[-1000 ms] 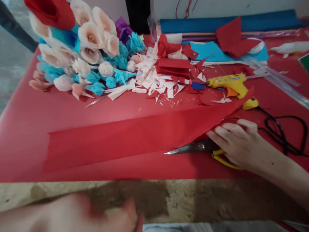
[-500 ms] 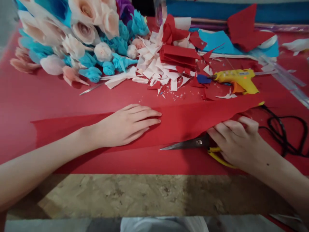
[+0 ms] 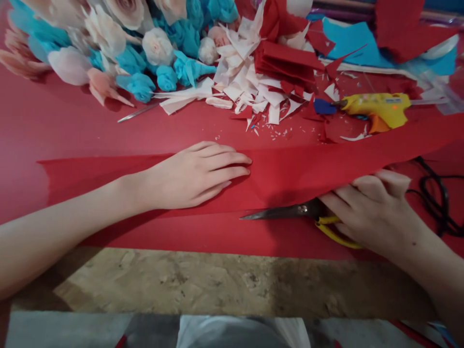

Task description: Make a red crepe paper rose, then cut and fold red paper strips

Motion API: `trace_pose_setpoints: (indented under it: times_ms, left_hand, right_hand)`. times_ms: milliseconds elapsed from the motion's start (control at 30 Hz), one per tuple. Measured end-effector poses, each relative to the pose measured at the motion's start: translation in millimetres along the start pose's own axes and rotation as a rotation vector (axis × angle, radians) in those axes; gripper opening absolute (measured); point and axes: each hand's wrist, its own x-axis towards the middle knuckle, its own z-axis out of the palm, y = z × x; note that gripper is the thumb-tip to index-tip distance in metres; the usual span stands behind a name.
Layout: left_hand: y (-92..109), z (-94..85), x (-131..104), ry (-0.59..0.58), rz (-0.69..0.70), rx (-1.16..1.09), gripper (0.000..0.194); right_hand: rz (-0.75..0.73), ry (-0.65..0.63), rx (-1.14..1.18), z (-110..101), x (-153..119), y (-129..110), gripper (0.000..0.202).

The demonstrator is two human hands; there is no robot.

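A long strip of red crepe-like paper (image 3: 300, 166) lies across the red tabletop. My left hand (image 3: 195, 176) rests flat on its middle, palm down, with the fingers stretched out. By the strip's lower edge, my right hand (image 3: 373, 203) is curled around the yellow handles of a pair of scissors (image 3: 290, 211). The dark blades look closed and point left, just below the paper's edge. One handle loop shows under the hand; the other is hidden. The strip's right part rises past the knuckles and runs out of view.
Behind the paper lie a yellow glue gun (image 3: 377, 107), a stack of red pieces (image 3: 284, 63) and white scraps (image 3: 242, 87). Blue, white and peach paper flowers (image 3: 157, 46) crowd the back left. A black cord (image 3: 437, 198) loops at right. A bare board (image 3: 174, 280) borders the near side.
The strip's right end, earlier lying over the glue gun's base, now stretches farther right and out of view. My view has tilted slightly down. The left hand stays flat on the paper.
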Motion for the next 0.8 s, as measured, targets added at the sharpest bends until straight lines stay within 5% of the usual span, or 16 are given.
trace_pose_setpoints:
  times_ms: [433,800]
  left_hand:
    - [0,0.5,1,-0.005,-0.031,-0.039,0.034]
    - [0,1.1,0,-0.008,-0.018,-0.032,0.034]
  right_hand:
    - [-0.042,-0.039,0.049,3,-16,1,0.04]
    - [0.049,-0.048,-0.095,-3,4,-14,0.029]
